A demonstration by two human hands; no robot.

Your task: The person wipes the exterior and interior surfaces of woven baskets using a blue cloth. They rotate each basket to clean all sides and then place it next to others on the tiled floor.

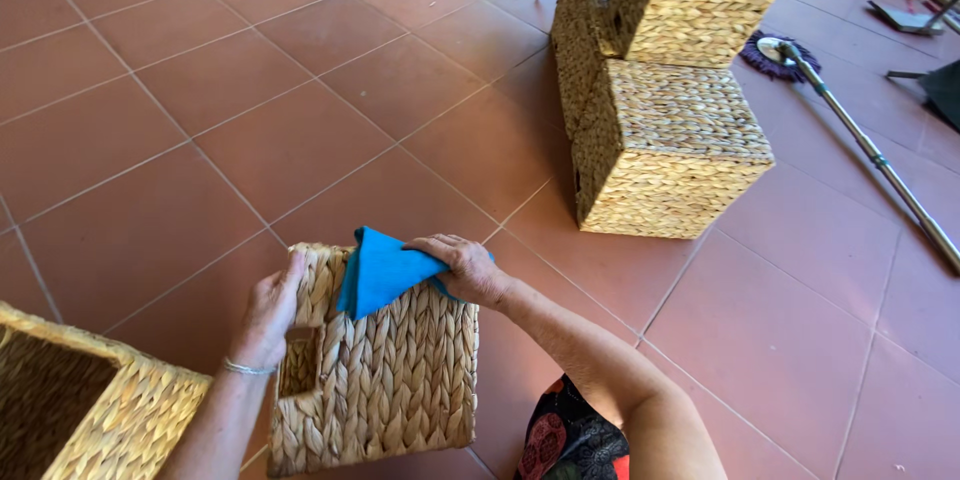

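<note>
While the left hand (268, 312) grips the woven basket (385, 380) at lower centre by its edge, the right hand (468, 268) presses a blue cloth (380, 272) onto it, fingers closed on the cloth.

A bright blue cloth (380, 270) lies on a straw-yellow braided basket (385, 375) over terracotta floor tiles (250, 110).

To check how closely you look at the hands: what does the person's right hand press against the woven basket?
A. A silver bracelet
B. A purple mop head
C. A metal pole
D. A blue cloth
D: the right hand presses a folded blue cloth onto the top edge of the woven basket, while the left hand grips the basket's side by its handle cut-out.
</note>
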